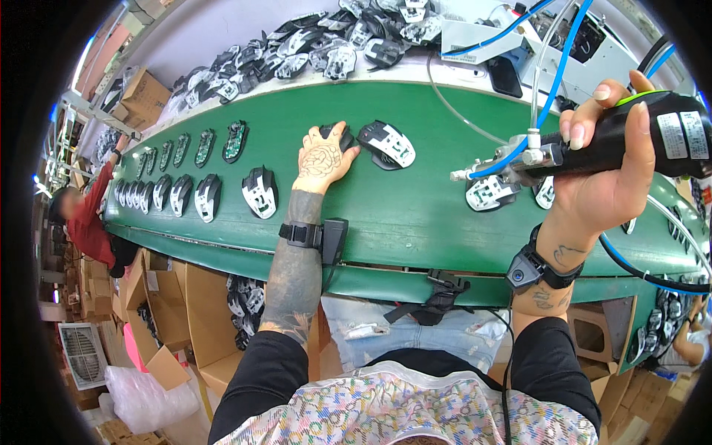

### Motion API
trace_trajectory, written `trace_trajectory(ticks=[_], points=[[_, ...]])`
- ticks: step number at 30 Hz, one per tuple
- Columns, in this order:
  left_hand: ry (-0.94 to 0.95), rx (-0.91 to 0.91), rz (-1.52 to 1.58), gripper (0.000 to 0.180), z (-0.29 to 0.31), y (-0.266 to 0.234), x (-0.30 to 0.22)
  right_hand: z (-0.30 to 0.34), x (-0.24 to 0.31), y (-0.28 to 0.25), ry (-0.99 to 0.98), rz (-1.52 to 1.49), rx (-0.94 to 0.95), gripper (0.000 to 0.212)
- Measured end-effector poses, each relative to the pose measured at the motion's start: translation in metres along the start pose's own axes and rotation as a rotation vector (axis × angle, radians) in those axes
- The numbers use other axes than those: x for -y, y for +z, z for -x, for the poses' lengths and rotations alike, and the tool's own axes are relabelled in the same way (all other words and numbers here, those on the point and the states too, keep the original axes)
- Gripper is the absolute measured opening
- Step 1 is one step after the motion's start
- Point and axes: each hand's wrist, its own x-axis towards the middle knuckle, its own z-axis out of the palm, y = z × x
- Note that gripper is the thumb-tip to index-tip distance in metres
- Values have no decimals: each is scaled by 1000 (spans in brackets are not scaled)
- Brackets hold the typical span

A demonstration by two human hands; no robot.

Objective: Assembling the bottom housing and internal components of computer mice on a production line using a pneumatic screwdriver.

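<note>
My left hand (324,159) rests over a dark computer mouse (340,135) on the green belt, its fingers curled around it and hiding most of it. Just right of that hand lies another half-assembled mouse (388,144), black and white. Raised at the right, my right hand (604,159) grips a black electric screwdriver (623,133) with a lime-green accent, its metal head (512,159) and hose fittings pointing left. Below the tool's head, partly covered by it, sits a white-and-black mouse (489,195). A further mouse (259,193) lies to the left of my left forearm.
Mouse shells (297,52) are heaped along the back ledge. Rows of mice and circuit boards (235,141) line the left of the belt (356,215). Blue hoses (564,59) hang by a machine (512,44). Another person (89,215) stands far left; cardboard boxes (211,319) sit below.
</note>
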Motion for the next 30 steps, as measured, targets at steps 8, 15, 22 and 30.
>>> trace_trajectory(ticks=[8, 15, 22, 30], points=[[-37, -43, 509, 56, 12, -35, -23, 4, 6, -10, 0, -69, -77, 37], [-78, -10, 1198, 52, 10, -5, -49, 0, 14, -9, -77, -39, -125, 36], [-164, 618, 2191, 51, 39, -33, -95, -1, 13, -15, -103, -135, -103, 37], [-222, 776, 2258, 50, 55, -37, -106, -7, 8, -8, -142, -211, -49, 36]])
